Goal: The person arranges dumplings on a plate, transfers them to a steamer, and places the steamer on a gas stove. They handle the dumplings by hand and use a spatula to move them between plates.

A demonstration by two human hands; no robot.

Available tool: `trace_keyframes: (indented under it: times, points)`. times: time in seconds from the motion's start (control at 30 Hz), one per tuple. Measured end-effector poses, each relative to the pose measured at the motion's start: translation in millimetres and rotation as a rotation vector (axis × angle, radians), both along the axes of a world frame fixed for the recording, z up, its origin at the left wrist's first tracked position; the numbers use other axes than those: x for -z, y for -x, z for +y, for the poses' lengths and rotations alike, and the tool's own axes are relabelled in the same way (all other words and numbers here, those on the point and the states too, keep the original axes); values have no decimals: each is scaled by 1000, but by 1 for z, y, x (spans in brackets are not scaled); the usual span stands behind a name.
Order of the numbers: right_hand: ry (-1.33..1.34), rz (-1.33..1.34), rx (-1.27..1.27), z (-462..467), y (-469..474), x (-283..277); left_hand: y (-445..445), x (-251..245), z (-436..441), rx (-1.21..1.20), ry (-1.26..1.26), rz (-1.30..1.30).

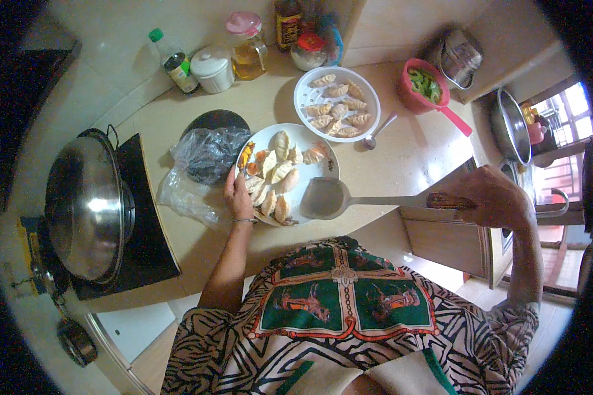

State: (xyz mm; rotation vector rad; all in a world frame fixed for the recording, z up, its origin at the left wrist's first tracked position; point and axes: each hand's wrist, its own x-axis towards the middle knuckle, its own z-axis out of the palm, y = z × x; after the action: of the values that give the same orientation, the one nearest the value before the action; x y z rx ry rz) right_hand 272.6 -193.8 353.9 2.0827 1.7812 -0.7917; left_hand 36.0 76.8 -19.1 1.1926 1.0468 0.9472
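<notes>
My left hand [238, 196] grips the left rim of a round white plate [321, 173], fingers by the edge. Several cooked-looking dumplings [281, 171] lie on its left and middle part, with a yellow-orange decoration or food piece at the upper left rim. My right hand [494, 197] is closed on the wooden handle of a metal spatula [325, 198]; its blade is over the plate's lower right part, beside the dumplings. Behind the plate, a white perforated tray [301, 106] holds several more pleated dumplings. A metal spoon [370, 142] lies right of this tray.
A lidded wok [86, 207] sits on a black cooktop [148, 247] at left. A clear plastic bag [192, 173] lies beside the plate. Bottles, a white lidded jar [213, 70] and an oil jug [249, 54] line the wall. A pink strainer [410, 94] holds sliced green vegetables.
</notes>
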Motion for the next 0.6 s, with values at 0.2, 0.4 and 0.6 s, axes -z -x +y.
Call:
trace_keyframes:
  times: [0.2, 0.4, 0.6]
  points:
    - [64, 2, 137, -5, 20, 13, 0, 3, 3, 33, 9, -59]
    - [-71, 102, 125, -21, 11, 28, -1, 8, 3, 15, 36, -81]
    - [-41, 234, 272, -46, 8, 45, 0, 12, 4, 15, 51, -126]
